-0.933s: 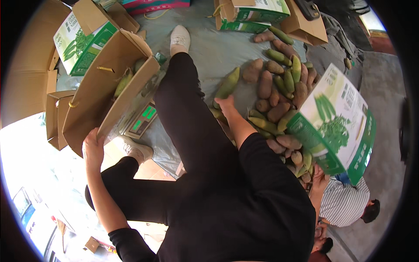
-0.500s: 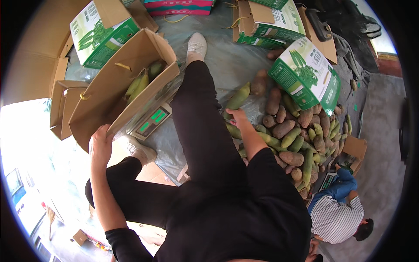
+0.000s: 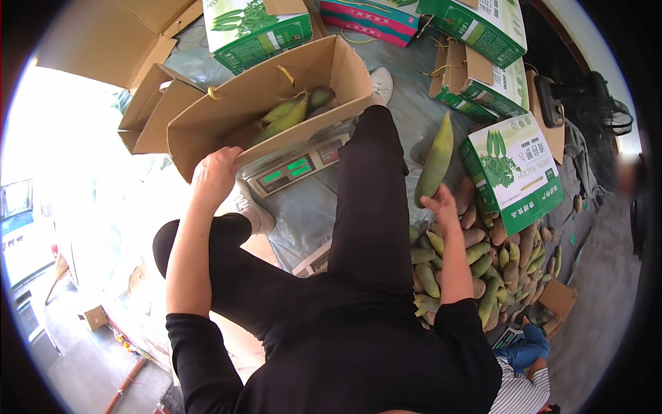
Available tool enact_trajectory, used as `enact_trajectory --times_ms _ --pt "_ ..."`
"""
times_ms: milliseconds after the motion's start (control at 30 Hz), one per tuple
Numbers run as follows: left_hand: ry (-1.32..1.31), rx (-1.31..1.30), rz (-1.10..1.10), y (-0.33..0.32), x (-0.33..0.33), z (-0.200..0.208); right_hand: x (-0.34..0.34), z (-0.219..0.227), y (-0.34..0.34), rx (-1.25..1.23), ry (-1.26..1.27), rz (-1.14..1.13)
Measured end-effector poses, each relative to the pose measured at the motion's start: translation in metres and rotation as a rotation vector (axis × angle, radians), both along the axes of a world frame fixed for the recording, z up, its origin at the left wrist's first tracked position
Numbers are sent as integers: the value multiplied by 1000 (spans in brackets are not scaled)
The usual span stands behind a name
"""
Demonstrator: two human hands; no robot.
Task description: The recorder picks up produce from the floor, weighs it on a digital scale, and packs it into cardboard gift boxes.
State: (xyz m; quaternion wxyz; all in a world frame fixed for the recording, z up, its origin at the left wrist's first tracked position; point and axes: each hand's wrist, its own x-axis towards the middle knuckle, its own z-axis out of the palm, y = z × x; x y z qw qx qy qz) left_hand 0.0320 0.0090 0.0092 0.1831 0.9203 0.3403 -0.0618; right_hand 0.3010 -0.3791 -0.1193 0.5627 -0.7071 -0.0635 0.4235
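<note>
My right hand point(image 3: 443, 207) grips a large green radish point(image 3: 436, 162) by its lower end and holds it up, pointed end away from me. At the near left, my left hand point(image 3: 215, 176) is closed on the near edge of an open cardboard box point(image 3: 345, 69) with yellow cord handles. Several green radishes point(image 3: 286, 121) lie inside it, toward its right end. A scale point(image 3: 300, 168) with a lit green display shows along the near side of the box. Below my right hand spreads a heap of green and brownish radishes point(image 3: 476, 252).
A green-and-white carton point(image 3: 514, 162) lies at the heap's far side. More cartons point(image 3: 262, 31) and a pink-and-blue box point(image 3: 369, 21) stand at the back. A black fan point(image 3: 600, 103) is at the far right. Another person point(image 3: 520, 386) in a striped shirt sits at the lower right.
My right hand has lifted the green radish off the heap. My view has turned, so the box and scale appear further right. My left hand stays on the box edge.
</note>
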Motion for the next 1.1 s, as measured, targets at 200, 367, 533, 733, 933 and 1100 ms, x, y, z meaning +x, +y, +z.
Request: enact_trajectory --times_ms 200,367,533,733,933,1100 --pt "38 25 -46 4 -5 -6 51 107 75 -55 -765 414" --pt "51 68 -67 5 -7 -8 60 187 179 29 -1262 909" --pt "21 48 -61 7 -8 -11 22 193 272 -178 -1333 1243" --pt "15 48 -57 6 1 -9 -8 136 305 10 -1330 1042" --pt "71 62 -32 9 -11 -13 30 120 223 250 -933 601" --pt "67 80 -21 7 -7 -10 82 48 84 -142 -825 315"
